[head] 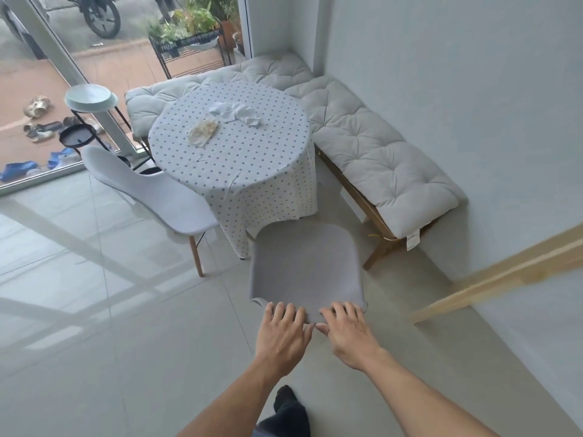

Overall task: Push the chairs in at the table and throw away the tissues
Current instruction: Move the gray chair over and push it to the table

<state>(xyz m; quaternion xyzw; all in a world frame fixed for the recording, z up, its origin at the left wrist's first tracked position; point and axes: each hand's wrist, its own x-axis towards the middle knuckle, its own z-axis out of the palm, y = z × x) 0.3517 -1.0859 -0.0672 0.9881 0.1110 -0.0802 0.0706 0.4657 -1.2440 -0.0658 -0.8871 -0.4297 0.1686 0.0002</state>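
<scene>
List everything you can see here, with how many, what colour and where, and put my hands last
Table: one, round, dotted white cloth, centre.
Tissues: several, white, crumpled on the tabletop; a yellowish one beside them.
Chairs: two; pale one left of the table, grey one in front.
Bench cushions: light grey, along the walls behind and right of the table.
Side stand: one, black frame, pale tray on top, by the window.
Shoes: several, outside the glass.
Left hand: on the grey chair's back edge.
Right hand: beside it, same edge.

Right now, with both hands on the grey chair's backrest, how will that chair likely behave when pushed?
The grey chair probably slides easily, since the tiled floor looks glossy. Its thin moulded shell suggests it is light. Pushed high at the backrest, it might tip forward slightly.
</scene>
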